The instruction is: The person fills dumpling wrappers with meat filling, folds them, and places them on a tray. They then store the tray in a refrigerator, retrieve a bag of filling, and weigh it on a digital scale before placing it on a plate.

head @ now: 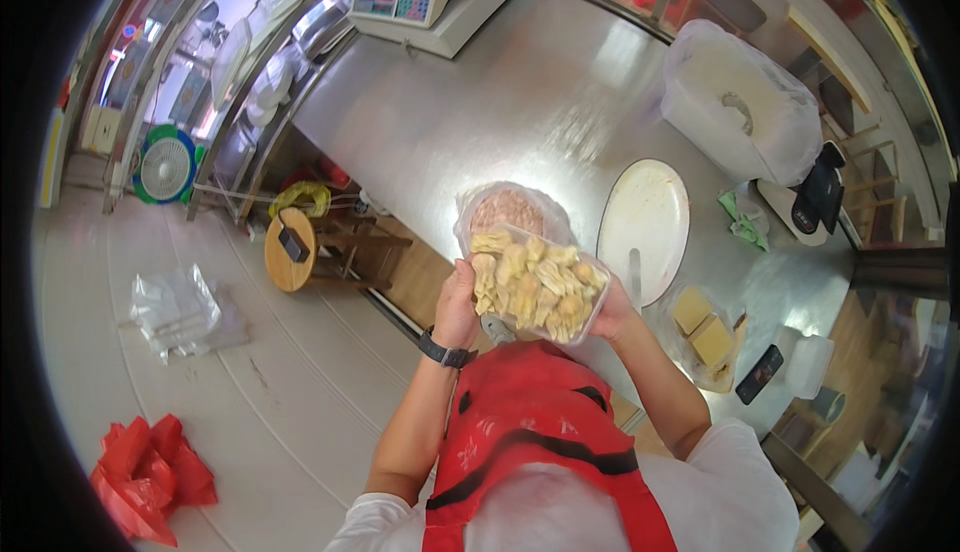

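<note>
Between my two hands is a clear plastic tray (583, 332) heaped with pale yellow, wrinkled food pieces (532, 282). My left hand (456, 308) grips its left side, thumb up along the edge. On the opposite side, my right hand (616, 310) holds the tray, its fingers partly hidden by it. Just beyond the tray, a clear plastic bag (559, 214) with pinkish-brown minced food (506, 211) rests on the steel table (450, 132). The tray covers the near part of that bag. A white oval plate (649, 214) with a flat utensil (635, 271) lies to the right.
A weighing scale (397, 4) stands at the far left of the table. At right are a plastic-covered white tub (742, 109), a black device (817, 192), yellow blocks on plastic (709, 334) and a phone (760, 374). A wooden stool (290, 271) stands left, near plastic bags (180, 312).
</note>
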`<act>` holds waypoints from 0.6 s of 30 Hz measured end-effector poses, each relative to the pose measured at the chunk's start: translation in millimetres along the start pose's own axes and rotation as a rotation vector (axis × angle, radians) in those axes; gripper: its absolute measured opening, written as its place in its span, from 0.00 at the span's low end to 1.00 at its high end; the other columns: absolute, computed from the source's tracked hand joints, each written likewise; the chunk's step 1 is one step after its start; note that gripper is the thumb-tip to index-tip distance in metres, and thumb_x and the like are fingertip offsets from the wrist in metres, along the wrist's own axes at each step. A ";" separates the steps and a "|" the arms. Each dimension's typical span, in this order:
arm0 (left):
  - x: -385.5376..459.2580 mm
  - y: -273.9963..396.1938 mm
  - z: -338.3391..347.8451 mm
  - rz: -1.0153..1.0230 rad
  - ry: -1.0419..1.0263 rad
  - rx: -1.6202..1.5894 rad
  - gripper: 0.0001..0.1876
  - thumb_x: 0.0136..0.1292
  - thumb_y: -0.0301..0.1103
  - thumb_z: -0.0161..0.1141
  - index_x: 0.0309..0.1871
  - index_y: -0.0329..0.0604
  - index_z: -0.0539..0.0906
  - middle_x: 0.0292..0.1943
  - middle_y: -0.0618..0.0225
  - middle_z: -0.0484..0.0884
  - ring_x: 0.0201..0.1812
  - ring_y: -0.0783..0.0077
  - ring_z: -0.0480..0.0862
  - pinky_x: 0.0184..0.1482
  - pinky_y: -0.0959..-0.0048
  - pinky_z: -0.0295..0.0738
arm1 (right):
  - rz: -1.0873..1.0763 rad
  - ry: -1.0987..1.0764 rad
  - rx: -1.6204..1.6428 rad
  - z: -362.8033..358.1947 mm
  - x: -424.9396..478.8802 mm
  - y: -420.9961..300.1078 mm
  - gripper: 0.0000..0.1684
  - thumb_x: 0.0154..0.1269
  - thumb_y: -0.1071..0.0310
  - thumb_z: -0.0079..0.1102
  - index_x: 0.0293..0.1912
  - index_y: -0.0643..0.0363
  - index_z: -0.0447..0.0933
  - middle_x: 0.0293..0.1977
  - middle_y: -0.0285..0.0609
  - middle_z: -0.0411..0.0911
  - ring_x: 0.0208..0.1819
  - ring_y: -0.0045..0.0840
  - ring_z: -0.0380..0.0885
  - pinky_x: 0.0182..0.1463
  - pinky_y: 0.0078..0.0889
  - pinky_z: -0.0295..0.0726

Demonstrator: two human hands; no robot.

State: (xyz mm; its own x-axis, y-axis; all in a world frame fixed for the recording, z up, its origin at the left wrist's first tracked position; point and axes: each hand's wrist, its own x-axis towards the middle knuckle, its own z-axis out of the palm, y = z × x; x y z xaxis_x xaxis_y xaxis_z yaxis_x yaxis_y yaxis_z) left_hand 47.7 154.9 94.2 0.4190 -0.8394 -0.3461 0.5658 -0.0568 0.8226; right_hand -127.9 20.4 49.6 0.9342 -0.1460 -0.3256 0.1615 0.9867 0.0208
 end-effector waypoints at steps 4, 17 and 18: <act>-40.5 -4.8 -18.5 0.008 -0.038 -0.121 0.33 0.74 0.56 0.33 0.65 0.33 0.66 0.56 0.61 0.76 0.55 0.70 0.76 0.58 0.71 0.70 | 0.149 -0.095 0.156 -33.8 -12.0 52.5 0.32 0.70 0.51 0.38 0.64 0.63 0.62 0.62 0.51 0.67 0.61 0.41 0.69 0.67 0.47 0.65; 23.4 -313.3 -144.3 -0.060 0.333 0.608 0.11 0.66 0.33 0.50 0.42 0.34 0.77 0.36 0.45 0.81 0.42 0.43 0.80 0.45 0.54 0.73 | -0.176 0.330 0.195 -127.2 -92.4 174.0 0.29 0.69 0.52 0.45 0.62 0.59 0.62 0.57 0.47 0.68 0.56 0.38 0.71 0.59 0.42 0.71; 22.7 -318.2 -123.7 0.089 0.434 0.560 0.08 0.64 0.30 0.49 0.37 0.34 0.75 0.33 0.43 0.79 0.40 0.42 0.79 0.42 0.53 0.72 | -0.173 0.359 0.182 -133.0 -99.0 178.0 0.29 0.69 0.52 0.46 0.62 0.58 0.62 0.57 0.47 0.68 0.55 0.38 0.71 0.58 0.41 0.71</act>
State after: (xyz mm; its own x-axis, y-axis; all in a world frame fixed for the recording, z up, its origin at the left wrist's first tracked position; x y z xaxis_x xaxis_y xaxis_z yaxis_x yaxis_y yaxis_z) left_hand -35.0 220.8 -231.2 0.7571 -0.5698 -0.3195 0.1151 -0.3651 0.9238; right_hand -234.0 220.0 -40.3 0.7238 -0.2420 -0.6461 0.3891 0.9165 0.0926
